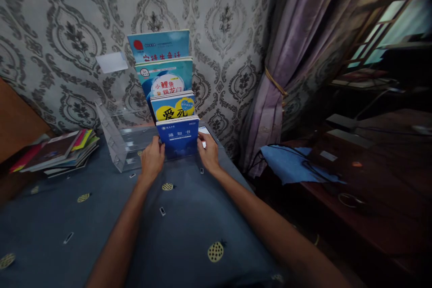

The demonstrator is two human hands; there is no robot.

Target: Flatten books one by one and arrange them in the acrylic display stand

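A dark blue booklet (177, 137) with white print stands upright at the front of a clear tiered rack (116, 144). My left hand (152, 159) grips its left edge, fingers curled. On the opposite edge is my right hand (209, 152), fingers bent around that side and partly hidden behind it. Behind the booklet, rising in steps, stand a yellow-and-blue book (173, 107), a teal picture book (164, 74) and a light blue book (160, 45). The rack's left part shows bare tiers. A white label plate (112, 62) is at its top left.
A loose pile of books and magazines (64, 150) lies on the left of the blue patterned tablecloth (141, 238). Patterned wallpaper rises behind the rack. To the right hang a tied purple curtain (286, 49) and, lower, a dark red table (374, 216) with cables and a blue cloth (290, 162).
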